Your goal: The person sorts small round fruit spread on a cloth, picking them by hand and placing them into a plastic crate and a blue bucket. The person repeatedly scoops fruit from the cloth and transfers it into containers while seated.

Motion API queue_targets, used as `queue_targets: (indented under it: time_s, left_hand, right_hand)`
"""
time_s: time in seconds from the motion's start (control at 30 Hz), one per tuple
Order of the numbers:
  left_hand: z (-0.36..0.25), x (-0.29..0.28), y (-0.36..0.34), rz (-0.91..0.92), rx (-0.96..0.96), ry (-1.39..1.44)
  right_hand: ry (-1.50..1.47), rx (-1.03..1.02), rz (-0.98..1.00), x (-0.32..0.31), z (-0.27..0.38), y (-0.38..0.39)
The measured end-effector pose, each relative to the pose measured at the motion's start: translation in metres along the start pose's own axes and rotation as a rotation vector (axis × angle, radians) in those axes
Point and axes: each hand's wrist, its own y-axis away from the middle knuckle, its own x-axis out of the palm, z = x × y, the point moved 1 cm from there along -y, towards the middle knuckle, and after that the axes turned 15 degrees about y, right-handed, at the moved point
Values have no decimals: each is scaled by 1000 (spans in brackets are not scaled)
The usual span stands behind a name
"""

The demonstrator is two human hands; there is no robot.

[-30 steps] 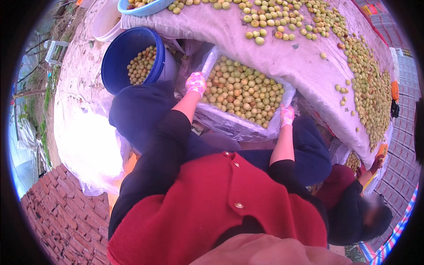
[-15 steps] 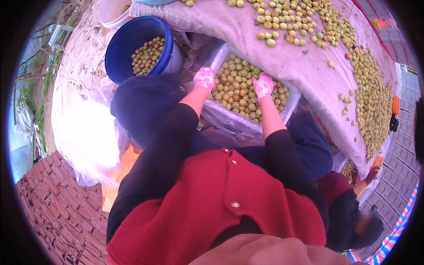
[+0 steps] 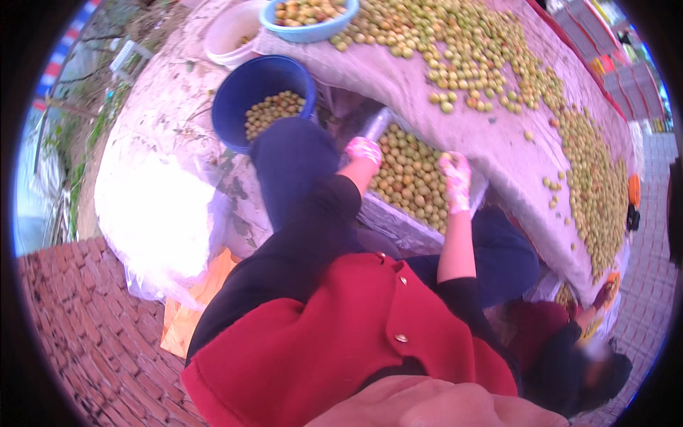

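Blue bucket at left, half-hidden by a dark knee. Left hand, pink-gloved, curls on the clear bag rim beside the fruit. Right hand lies over fruit, fingers loosely bent; grip unclear. Bag's near edge hidden.

Daylight falls on an outdoor spot. A floor of reddish brick paving fills the near left. A pale grey cloth-covered sorting table curves across the far right. Far left, bare twigs and scrubby ground lie beyond a crumpled sheet of translucent white plastic.
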Motion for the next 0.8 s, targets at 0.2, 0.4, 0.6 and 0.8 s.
queue_targets:
  time_s: [0.2,0.4,0.6,0.8]
  left_hand:
    - [-47,-9,62,-129,440,73]
    - [-45,-57,100,-25,724,380]
    - [22,-177,29,112,645,1740]
    - [99,-265,-97,-212,44,2643]
  right_hand:
    - [-144,-31,-113,-5,101,-5]
    - [-366,-452,290,44,222,35]
    - [-150,-174,99,-4,182,19]
    - [-113,17,47,-19,103,22]
